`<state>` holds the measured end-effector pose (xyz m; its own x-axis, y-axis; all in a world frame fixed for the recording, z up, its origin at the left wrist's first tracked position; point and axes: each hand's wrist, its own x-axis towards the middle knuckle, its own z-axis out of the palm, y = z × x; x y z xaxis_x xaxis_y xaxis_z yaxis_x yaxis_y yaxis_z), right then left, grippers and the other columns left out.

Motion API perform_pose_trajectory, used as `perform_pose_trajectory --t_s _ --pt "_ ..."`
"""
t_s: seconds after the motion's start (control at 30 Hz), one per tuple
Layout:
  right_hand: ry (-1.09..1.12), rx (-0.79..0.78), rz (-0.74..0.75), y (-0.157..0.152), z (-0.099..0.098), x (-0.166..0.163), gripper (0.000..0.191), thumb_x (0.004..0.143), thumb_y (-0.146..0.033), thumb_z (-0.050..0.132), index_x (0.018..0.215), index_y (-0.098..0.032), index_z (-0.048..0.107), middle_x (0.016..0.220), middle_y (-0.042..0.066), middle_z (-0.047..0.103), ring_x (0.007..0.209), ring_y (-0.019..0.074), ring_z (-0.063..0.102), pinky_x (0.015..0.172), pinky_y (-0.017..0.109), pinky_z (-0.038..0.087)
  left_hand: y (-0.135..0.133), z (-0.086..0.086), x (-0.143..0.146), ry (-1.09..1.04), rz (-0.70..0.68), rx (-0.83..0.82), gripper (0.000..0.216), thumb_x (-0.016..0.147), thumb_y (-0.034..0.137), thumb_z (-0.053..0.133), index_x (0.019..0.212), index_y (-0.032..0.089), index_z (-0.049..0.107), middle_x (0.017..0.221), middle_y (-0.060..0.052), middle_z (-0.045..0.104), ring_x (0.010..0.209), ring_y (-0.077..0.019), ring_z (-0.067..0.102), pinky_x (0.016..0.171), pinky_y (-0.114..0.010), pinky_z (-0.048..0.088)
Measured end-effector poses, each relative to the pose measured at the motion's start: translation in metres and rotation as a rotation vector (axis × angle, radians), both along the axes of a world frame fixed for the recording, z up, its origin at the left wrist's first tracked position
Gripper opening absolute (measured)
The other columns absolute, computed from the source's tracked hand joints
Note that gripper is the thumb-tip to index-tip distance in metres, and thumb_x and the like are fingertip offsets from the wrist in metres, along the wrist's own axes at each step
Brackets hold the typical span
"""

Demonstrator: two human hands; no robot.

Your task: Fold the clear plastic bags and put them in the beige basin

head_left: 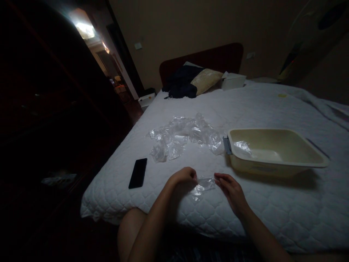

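Here, near the bed's [245, 218] front edge, your left hand [183, 177] and right hand [231, 189] pinch a clear plastic bag [203, 185] taut between fingers, flattening it.

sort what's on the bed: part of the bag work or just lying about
In use: clear bag between left hand and right hand; bag pile; basin holding one bag.
Lying about: phone, pillow, dark clothes, white box.

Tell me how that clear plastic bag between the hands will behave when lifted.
The plastic bag looks crumpled and thin, so probably floppy and very light. Its glossy film may be slippery. Held between left hand and right hand, it sags, so likely shapeless.
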<state>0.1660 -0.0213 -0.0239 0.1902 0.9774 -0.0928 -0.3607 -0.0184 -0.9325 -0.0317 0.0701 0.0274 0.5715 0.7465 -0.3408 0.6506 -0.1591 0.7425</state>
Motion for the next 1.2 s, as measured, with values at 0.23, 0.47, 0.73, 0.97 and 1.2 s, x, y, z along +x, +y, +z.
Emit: perform_pose_trajectory --t_s 0.23,0.47,0.73,0.97,1.2 --pt "0.009 -0.047 -0.011 0.012 0.01 -0.01 0.025 0.063 -0.037 0.068 0.081 -0.021 0.061 0.088 0.003 0.064 0.09 0.0203 0.058 0.082 0.034 0.046 -0.016 -0.003 -0.019 -0.496 0.494 -0.065 0.028 0.05 0.036 0.071 0.057 0.014 0.056 0.052 0.002 0.052 0.051 -0.01 0.048 0.051 -0.021 0.034" --pt "-0.075 -0.078 0.147 0.042 0.021 -0.047 0.036 0.064 -0.046 0.064 0.089 -0.022 0.055 0.076 0.003 0.063 0.072 0.0176 0.061 0.063 0.03 0.047 -0.027 -0.031 -0.017 -0.932 0.932 -0.081 0.032 0.048 0.035 0.075 0.061 0.014 0.055 0.056 0.003 0.053 0.052 -0.0077 0.047 0.052 -0.019 0.034" --pt "-0.025 -0.016 0.2 0.046 0.01 -0.071 0.043 0.058 -0.04 0.071 0.089 -0.023 0.046 0.07 -0.003 0.059 0.06 0.0127 0.058 0.058 0.026 0.046 -0.027 -0.047 -0.011 -0.949 0.942 -0.009 0.025 0.055 0.029 0.072 0.063 0.014 0.055 0.057 0.005 0.052 0.054 -0.0071 0.047 0.056 -0.019 0.034" --pt "-0.04 0.018 0.184 0.047 -0.002 -0.068 0.042 0.057 -0.037 0.073 0.079 -0.023 0.039 0.069 -0.003 0.059 0.057 0.0105 0.056 0.052 0.022 0.044 -0.03 -0.041 -0.005 -0.922 0.905 -0.023 0.024 0.055 0.028 0.072 0.063 0.014 0.055 0.057 0.005 0.051 0.054 -0.0066 0.046 0.055 -0.018 0.033" --pt "-0.029 0.032 0.15 0.044 0.002 -0.067 0.041 0.057 -0.037 0.072 0.072 -0.023 0.037 0.067 -0.004 0.058 0.057 0.0115 0.055 0.052 0.023 0.043 -0.033 -0.033 -0.013 -0.965 0.774 -0.131 0.028 0.054 0.024 0.073 0.073 0.017 0.054 0.064 0.004 0.053 0.059 -0.0074 0.05 0.058 -0.018 0.036"
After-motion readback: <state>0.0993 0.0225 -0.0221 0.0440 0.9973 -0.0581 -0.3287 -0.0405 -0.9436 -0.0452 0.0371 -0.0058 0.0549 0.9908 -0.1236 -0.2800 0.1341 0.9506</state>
